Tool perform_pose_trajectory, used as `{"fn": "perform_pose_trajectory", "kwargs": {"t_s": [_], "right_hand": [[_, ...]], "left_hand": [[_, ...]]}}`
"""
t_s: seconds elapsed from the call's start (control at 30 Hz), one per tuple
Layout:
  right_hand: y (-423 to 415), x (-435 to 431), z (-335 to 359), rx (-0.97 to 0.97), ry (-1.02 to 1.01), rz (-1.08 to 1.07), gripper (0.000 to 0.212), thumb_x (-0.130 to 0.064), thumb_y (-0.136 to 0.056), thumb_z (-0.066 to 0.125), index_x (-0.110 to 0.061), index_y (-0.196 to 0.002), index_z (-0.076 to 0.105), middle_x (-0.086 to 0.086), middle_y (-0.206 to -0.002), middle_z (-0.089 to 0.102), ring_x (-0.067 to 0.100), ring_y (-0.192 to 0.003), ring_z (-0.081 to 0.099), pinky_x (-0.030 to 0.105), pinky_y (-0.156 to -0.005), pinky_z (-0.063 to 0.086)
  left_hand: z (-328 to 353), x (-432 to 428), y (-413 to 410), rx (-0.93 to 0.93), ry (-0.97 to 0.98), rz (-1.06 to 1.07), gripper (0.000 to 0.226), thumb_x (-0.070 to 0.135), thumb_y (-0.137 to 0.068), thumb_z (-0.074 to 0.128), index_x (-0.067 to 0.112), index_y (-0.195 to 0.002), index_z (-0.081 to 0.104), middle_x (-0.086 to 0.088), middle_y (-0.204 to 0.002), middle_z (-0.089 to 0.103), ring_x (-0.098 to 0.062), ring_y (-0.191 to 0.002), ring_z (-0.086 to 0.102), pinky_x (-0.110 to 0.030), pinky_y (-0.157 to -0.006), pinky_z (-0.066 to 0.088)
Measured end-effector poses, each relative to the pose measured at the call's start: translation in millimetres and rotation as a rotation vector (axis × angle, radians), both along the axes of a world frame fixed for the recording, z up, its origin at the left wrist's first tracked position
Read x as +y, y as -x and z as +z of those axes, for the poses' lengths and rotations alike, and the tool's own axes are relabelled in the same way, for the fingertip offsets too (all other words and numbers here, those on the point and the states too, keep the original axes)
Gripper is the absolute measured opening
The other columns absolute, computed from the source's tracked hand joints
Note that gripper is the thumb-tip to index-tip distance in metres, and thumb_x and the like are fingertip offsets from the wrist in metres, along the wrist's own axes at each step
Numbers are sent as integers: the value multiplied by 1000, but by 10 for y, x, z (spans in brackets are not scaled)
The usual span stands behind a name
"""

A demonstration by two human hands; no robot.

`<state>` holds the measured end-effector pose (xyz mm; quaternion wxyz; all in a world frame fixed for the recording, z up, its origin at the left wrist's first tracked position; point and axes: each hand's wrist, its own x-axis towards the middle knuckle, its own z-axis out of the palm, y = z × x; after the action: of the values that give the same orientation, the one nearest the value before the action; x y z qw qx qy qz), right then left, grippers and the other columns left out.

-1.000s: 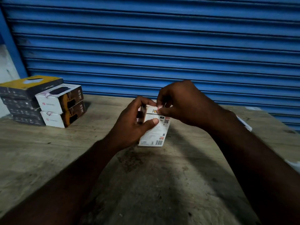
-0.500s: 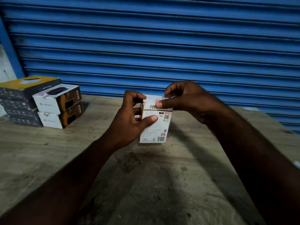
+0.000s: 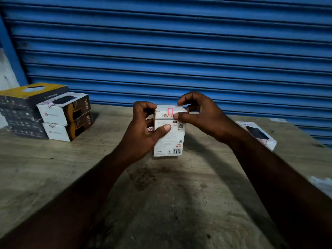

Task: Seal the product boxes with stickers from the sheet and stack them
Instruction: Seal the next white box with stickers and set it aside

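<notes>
A white product box [image 3: 169,139] stands upright on the wooden table [image 3: 53,168], its printed back with a barcode facing me. My left hand [image 3: 143,130] grips its left side, thumb across the back face. A small pink-edged sticker [image 3: 170,111] lies over the box's top edge. My right hand [image 3: 195,114] pinches the box's top right corner, thumb on the back face just right of the sticker, fingers curled over the top. Two white sealed boxes marked 65W [image 3: 66,115] are stacked at the left.
A stack of dark boxes with a yellow-topped one [image 3: 27,108] stands left of the white stack. Another white box [image 3: 256,134] lies flat at the right. A pale sheet [image 3: 321,183] shows at the right edge. A blue roller shutter [image 3: 170,51] closes the back.
The box was lifted slightly and turned so its top shows. My right hand's fingers have drawn off the sticker spot to the right, leaving the sticker in plain sight on the top edge.
</notes>
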<state>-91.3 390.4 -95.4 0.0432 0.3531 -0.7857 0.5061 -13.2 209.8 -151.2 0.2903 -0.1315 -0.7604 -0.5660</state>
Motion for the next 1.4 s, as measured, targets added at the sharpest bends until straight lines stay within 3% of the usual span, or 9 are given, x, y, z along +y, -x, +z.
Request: {"fn": "perform_pose_trajectory", "kwargs": {"t_s": [0.13,0.27,0.4,0.6,0.7,0.8,0.93,1.2,1.4], "right_hand": [[-13,-177,-193,-117,169,41,29,-9,-87,71,-16,-113,58,2,-113,65,11,-97,65,28,-82,54],[-88,-326,-326,-104,275,25,36,-19,-81,75,-15,-113,59,11,-118,67,23,-106,67,45,-95,54],[-116,-313,-330,-91,200,36,38,-21,-88,69,-14,-123,56,5,-118,66,21,-108,65,45,-96,53],[-161,-288,-375,-222,237,97,35,-16,-97,58,-10,-130,46,4,-113,61,3,-91,61,12,-73,48],[-186,-315,-342,-288,314,86,39,-17,-92,66,-12,-126,49,0,-105,65,-2,-83,64,15,-71,48],[-144,-353,-290,-427,478,142,48,-14,-68,69,-18,-115,57,1,-104,66,15,-93,63,30,-81,48],[-145,-343,-210,-612,652,275,59,0,-56,60,-14,-113,55,2,-88,70,20,-80,64,28,-68,51],[-173,-385,-273,-573,641,187,14,-7,-88,52,-14,-99,56,7,-86,66,20,-76,61,33,-71,48],[-233,-419,-288,-606,567,160,65,-19,-68,66,-1,-127,47,15,-101,65,25,-86,64,38,-74,52]], "left_hand": [[-7,46,0,-18,-79,-4,48,-1,-92,62,15,-128,33,-4,-125,58,-4,-103,68,-24,-83,58],[-6,66,13,-73,-251,53,45,15,-100,53,20,-143,41,6,-116,62,3,-91,68,-18,-74,55],[-19,38,33,-34,-98,190,49,26,-99,58,21,-146,45,19,-115,62,14,-97,63,-8,-79,49],[-77,29,40,-66,-44,86,56,18,-102,49,22,-154,31,17,-133,55,15,-110,56,-9,-88,46],[-60,45,17,-24,31,84,67,28,-91,47,20,-155,28,16,-141,48,15,-119,50,-8,-96,40],[-48,13,13,59,246,150,70,30,-96,46,20,-158,17,10,-137,45,3,-122,49,-15,-101,40],[-12,0,-8,180,429,195,73,25,-99,47,12,-160,9,-4,-138,36,7,-112,44,-9,-100,33],[-17,-21,14,149,388,182,70,25,-98,47,13,-159,14,-5,-143,38,9,-118,43,-8,-100,34],[-22,-11,8,81,264,134,67,24,-98,42,10,-158,14,5,-153,34,19,-133,29,-5,-109,23]]}}
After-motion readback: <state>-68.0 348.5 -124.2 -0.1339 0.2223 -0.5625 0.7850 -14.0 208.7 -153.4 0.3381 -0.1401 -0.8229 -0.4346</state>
